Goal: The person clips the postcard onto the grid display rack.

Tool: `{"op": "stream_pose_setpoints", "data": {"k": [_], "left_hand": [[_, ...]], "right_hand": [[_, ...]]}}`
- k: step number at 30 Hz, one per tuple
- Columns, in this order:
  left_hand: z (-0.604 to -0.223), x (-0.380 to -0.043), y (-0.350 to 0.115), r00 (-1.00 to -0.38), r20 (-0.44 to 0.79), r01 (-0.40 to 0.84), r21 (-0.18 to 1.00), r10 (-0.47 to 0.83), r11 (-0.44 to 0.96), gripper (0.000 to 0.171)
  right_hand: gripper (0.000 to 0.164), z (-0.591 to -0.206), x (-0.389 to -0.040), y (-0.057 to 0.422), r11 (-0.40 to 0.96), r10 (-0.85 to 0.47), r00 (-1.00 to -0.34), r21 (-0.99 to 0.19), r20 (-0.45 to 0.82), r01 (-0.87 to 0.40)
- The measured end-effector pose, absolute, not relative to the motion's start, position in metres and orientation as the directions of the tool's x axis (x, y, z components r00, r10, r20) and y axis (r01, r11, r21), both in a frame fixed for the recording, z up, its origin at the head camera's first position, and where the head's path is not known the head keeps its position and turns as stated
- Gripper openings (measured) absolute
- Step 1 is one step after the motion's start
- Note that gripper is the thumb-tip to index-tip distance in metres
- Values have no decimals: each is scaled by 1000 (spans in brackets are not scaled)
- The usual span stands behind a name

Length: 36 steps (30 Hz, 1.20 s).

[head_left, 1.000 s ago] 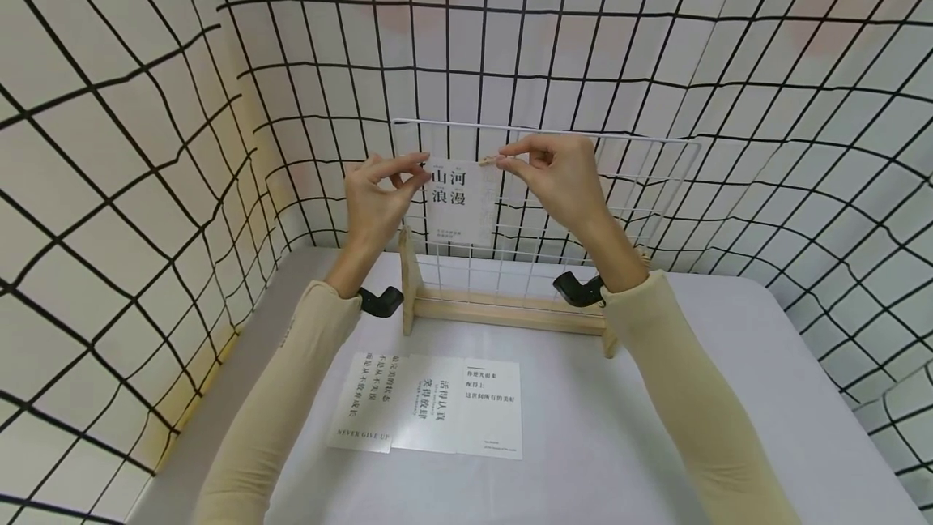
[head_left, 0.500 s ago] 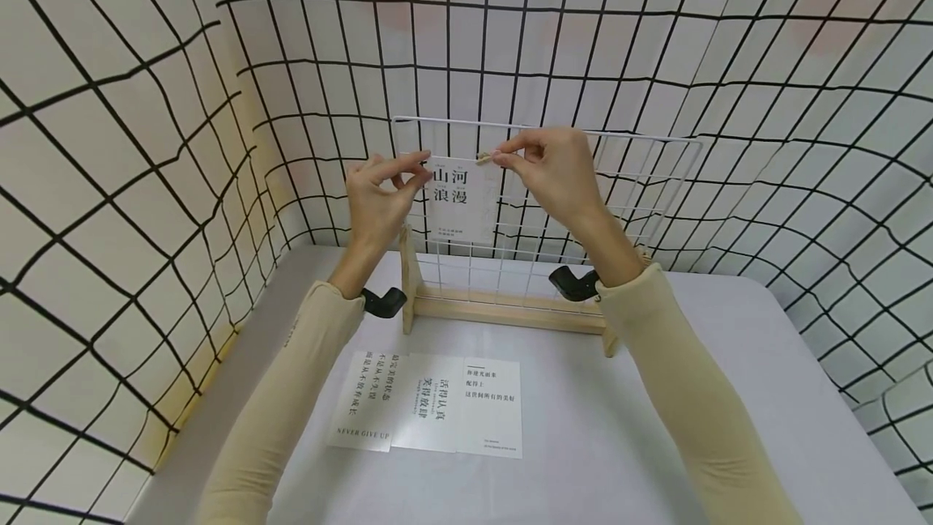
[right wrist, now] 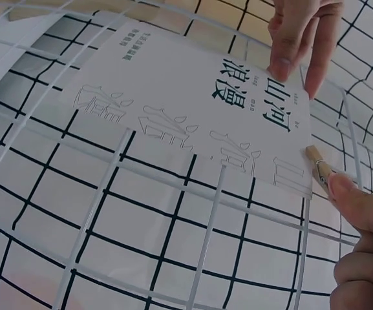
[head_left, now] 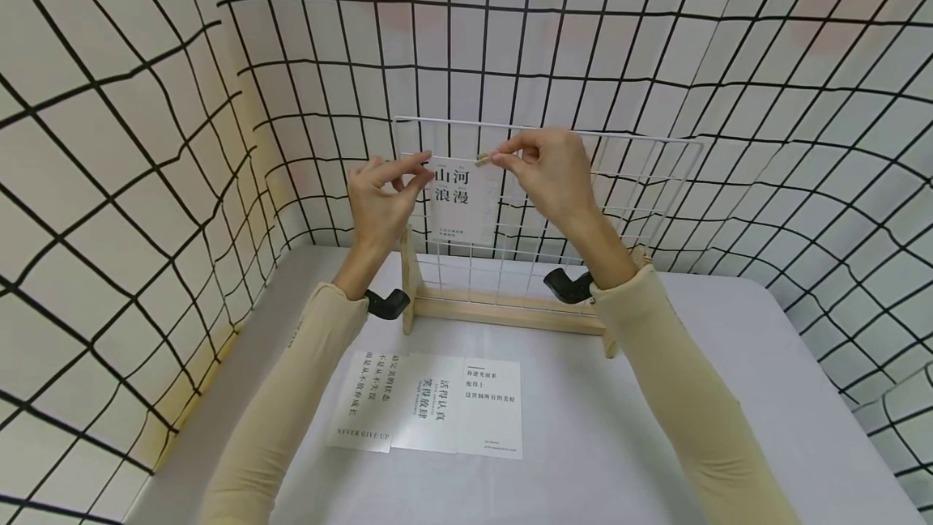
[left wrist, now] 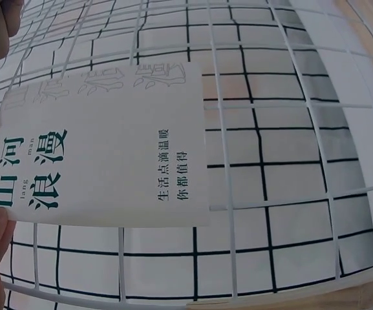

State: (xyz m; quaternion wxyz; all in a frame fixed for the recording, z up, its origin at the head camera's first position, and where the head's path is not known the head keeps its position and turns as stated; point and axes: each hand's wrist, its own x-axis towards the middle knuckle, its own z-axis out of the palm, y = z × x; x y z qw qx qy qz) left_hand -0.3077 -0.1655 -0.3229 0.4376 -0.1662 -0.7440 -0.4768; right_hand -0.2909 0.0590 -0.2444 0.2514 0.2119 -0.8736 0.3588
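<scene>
A white card printed with Chinese characters (head_left: 462, 213) is held upright against the front of a white wire grid panel (head_left: 641, 137). My left hand (head_left: 382, 194) pinches the card near its upper left corner between thumb and index finger. At the card's top edge, right of its middle, my right hand (head_left: 554, 172) pinches a small wooden clothespin (right wrist: 320, 166). In the right wrist view the clothespin's tip meets that edge, and the thumb (right wrist: 344, 188) presses its near end. The left wrist view shows the card's lower part lying over the grid wires.
The panel stands in a wooden base (head_left: 503, 313) on a white-covered table (head_left: 583, 444). Three more printed cards lie side by side in front: a left one (head_left: 360, 411), a middle one (head_left: 425, 420) and a right one (head_left: 492, 424). Black-gridded white cloth (head_left: 583, 47) surrounds the table.
My right hand has shifted slightly left with the clothespin, which now sits a little further in along the card's top edge. The left hand and card have barely moved.
</scene>
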Motion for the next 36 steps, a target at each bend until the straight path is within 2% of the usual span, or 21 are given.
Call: {"op": "stream_pose_setpoints", "data": {"k": [19, 36], "left_hand": [[-322, -306, -164, -559, 809, 665, 569, -185, 484, 20], [-325, -307, -165, -545, 815, 679, 565, -194, 469, 18]], "right_hand": [[16, -238, -291, 53, 685, -168, -845, -556, 507, -470], [19, -239, -290, 48, 734, -194, -829, -483, 525, -477]]}}
